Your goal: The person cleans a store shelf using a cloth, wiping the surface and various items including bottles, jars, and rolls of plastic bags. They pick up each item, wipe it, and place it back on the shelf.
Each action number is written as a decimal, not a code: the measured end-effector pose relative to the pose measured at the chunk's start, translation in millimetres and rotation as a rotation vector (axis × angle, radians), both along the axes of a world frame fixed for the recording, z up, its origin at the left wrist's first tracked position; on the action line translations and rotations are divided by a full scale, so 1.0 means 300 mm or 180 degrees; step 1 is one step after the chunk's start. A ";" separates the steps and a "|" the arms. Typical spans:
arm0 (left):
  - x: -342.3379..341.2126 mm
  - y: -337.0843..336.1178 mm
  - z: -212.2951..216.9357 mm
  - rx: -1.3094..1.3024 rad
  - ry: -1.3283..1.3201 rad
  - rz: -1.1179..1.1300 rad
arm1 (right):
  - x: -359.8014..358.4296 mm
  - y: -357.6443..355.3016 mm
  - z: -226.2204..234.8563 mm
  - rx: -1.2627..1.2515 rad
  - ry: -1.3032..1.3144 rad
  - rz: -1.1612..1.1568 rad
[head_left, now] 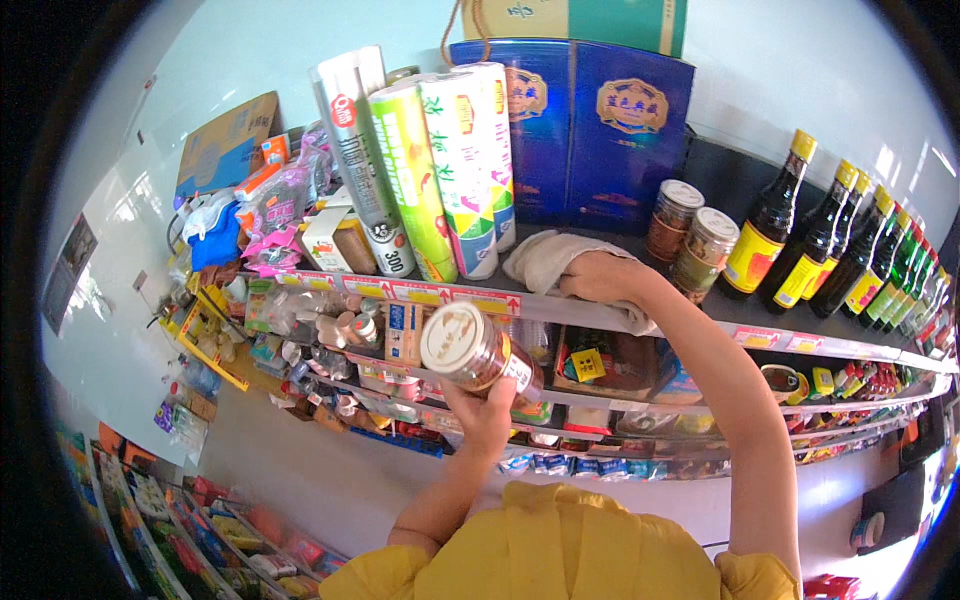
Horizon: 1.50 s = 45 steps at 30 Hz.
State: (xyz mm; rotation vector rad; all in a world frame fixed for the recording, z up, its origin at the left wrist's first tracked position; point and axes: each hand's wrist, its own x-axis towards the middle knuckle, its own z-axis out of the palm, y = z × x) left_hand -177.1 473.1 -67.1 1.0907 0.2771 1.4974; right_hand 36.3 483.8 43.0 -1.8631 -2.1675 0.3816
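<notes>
A jar (470,350) with a white lid and reddish-brown contents is gripped in my left hand (484,412), held tilted in front of the shelf edge. My right hand (600,276) presses a pale grey cloth (540,262) onto the top shelf (620,242), its fingers partly hidden by the cloth. Just right of that hand stand two more white-lidded jars, a brown one (668,222) and a greenish one (706,250). Tall blue boxes (630,150) rise behind the cloth.
Upright rolls in printed wrappers (455,175) stand left of the cloth. Dark sauce bottles (762,225) with yellow caps line the right side. Lower shelves (690,405) hold many packed goods. A yellow metal rack (215,345) and another stocked shelf (180,540) are at the left.
</notes>
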 end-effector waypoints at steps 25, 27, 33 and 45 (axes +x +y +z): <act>0.500 0.110 0.306 0.1786 0.1439 -0.1009 | -0.148 -0.705 -0.410 0.1023 0.3022 -0.1249; 0.518 0.117 0.280 0.1919 0.1582 -0.0979 | -0.147 -0.696 -0.448 0.1100 0.3005 -0.1288; 0.462 0.134 0.260 0.2398 0.1999 -0.0394 | -0.202 -0.650 -0.418 0.1199 0.3814 -0.0932; 0.164 0.351 0.683 0.2938 0.2360 0.4052 | -0.229 -0.586 -0.497 0.1167 0.4329 -0.1165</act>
